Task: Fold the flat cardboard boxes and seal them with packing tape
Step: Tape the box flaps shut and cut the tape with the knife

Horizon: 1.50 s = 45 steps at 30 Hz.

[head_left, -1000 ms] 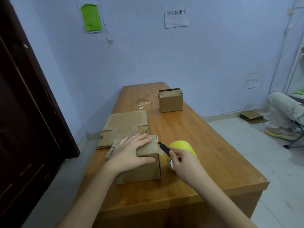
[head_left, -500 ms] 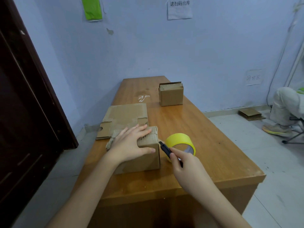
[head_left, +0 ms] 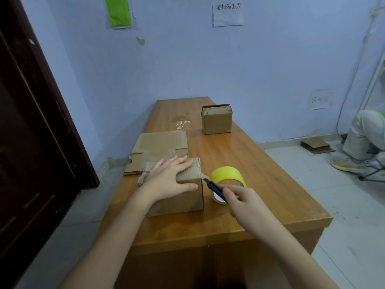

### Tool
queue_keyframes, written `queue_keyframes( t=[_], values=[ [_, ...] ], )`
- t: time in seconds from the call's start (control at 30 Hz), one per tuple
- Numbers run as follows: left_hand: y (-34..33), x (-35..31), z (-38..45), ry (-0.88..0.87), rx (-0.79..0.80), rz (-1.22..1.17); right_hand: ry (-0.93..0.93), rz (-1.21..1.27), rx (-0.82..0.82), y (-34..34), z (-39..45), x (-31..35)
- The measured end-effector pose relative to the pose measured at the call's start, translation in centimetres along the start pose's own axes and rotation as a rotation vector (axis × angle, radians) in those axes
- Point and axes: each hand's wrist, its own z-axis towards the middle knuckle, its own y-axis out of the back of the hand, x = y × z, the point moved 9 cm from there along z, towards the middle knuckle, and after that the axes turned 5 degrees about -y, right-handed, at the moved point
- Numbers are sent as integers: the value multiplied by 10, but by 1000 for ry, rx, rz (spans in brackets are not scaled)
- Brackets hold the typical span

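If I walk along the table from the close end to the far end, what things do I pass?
Nearest is the folded box under the left hand, then the flat cardboard, then the white smear, and last the far box.

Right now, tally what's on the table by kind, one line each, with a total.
Folded cardboard boxes: 2, the near box under the left hand and the far box
Flat cardboard sheets: 1, the flat cardboard
Yellow tape rolls: 1, the tape roll
Utility knives: 1, the black knife held by the right hand
Total: 5
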Motion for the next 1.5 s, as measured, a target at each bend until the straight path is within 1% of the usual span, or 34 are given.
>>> queue_keyframes(
  t=[0.13,0.2,0.3,0.43,0.53,0.57,0.63,0.7,0.87,0.97,1.07,1.13,1.27,1.4,1.47,1.5],
  values=[
    [0,1,0,-2,-2,2,2,137,-67,23,5,4],
    [0,0,0,-4,-6,5,22,142,-67,26,7,8],
    [-1,0,0,-2,-7,2,-15,188,-87,28,13,3],
    [-2,1,0,0,1,-5,-83,315,-186,43,27,-12],
    [1,0,-2,2,-8,-3,-74,368,-272,59,40,-23],
    [2,0,-2,4,-10,-6,-67,348,-295,64,44,-28],
    [2,-1,-3,4,-13,-8,-87,234,-316,73,51,-41],
    [2,-2,-3,2,-19,-7,-147,109,-316,79,56,-59],
    [3,-2,-2,13,-27,-25,-275,-85,-296,82,71,-102],
    [4,-2,-3,16,-29,-26,-285,-286,-289,75,74,-113],
    [3,-3,-4,20,-35,-21,-274,-527,-321,69,74,-118],
    [3,-2,-4,20,-37,-21,-289,-644,-339,64,73,-122],
    [3,-2,-3,19,-35,-25,-305,-711,-378,60,71,-126],
    [2,-1,-2,17,-37,-22,-344,-719,-354,61,70,-121],
    [2,0,-1,21,-37,-28,-280,-726,-432,68,68,-95],
    [2,0,0,25,-37,-28,-194,-706,-477,71,68,-74]
  ],
)
